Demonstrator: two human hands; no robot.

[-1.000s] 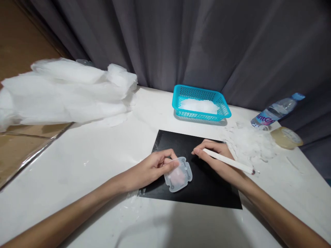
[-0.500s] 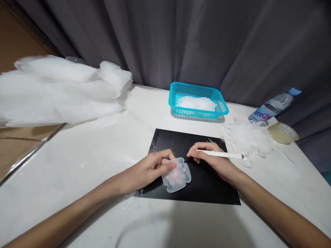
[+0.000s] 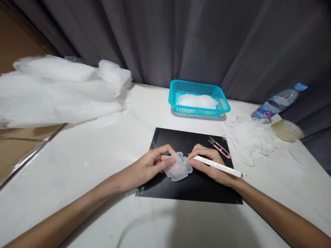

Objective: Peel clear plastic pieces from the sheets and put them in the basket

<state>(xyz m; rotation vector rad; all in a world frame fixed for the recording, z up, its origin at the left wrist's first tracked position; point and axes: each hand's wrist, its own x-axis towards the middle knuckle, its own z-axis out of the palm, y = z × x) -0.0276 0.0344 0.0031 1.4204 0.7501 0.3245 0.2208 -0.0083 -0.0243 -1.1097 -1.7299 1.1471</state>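
Note:
My left hand pinches a thin, frosted translucent piece between thumb and fingers. The piece is roughly square, with notched edges and small dark marks near its corners, and is held tilted above a black mat. My right hand grips a slim white pen-shaped tool, its back end pointing out over the wrist. The tool's front end is by the piece's right edge; its tip is too small to make out. Right fingertips are at that edge, perhaps touching. Pink thread snips lie on the mat beyond my right hand.
A blue basket behind the mat holds white translucent pieces. Scraps of clear film, a water bottle and a tape roll are at the right. A large white bundle sits at the left, above cardboard.
My right hand has come down and closer to the left one, bringing the tool to the piece's edge. The piece has risen slightly and turned. The snips are now uncovered.

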